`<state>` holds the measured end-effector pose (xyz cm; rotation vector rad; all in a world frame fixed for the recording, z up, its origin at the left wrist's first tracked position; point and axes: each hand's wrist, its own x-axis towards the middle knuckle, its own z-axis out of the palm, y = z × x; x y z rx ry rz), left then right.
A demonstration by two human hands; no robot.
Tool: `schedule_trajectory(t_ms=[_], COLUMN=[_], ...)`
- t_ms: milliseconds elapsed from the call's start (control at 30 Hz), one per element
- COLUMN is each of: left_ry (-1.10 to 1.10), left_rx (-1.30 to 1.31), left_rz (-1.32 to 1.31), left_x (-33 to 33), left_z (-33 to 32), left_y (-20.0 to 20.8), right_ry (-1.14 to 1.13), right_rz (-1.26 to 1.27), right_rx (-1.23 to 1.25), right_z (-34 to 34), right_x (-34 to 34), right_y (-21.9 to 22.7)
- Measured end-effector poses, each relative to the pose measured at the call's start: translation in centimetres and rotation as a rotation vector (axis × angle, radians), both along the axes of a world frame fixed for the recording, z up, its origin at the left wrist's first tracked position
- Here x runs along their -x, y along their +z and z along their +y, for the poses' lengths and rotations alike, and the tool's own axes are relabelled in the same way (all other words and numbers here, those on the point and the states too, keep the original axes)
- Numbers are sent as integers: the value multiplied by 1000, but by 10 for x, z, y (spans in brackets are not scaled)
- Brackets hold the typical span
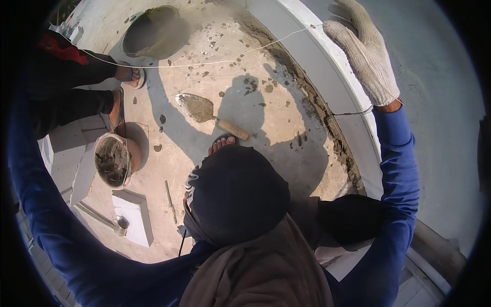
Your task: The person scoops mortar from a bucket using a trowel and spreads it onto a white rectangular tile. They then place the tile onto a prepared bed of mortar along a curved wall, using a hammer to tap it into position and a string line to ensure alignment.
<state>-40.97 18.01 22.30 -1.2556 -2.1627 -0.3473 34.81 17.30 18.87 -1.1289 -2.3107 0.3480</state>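
So yeah, pale concrete floor (pixel 184 79), splattered with dark blobs. Strong sun on it, with big hard-edged shadows (pixel 240 107) across the middle. Low whitish wall (pixel 317 66) down the right, messy brown strip (pixel 335 138) along its foot, smooth grey-blue surface (pixel 434 117) beyond it.

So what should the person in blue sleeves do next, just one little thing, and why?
Maybe draw the white string a little tighter with the gloved right hand. It runs to that hand, by the low wall, and dips in a curve, so it looks slack, though the lens bends things too.
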Motion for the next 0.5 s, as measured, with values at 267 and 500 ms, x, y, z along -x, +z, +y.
schedule_trajectory(t_ms=[267,500], left_ry=[-170,-322], left_rx=[381,447], left_rz=[-128,-759], left_x=[-69,-169], left_z=[26,-50], left_y=[-180,-300], right_ry=[136,575], right_rz=[-161,-824], right_rx=[394,1088], right_z=[-10,-123], right_x=[-19,4], right_y=[-35,-209])
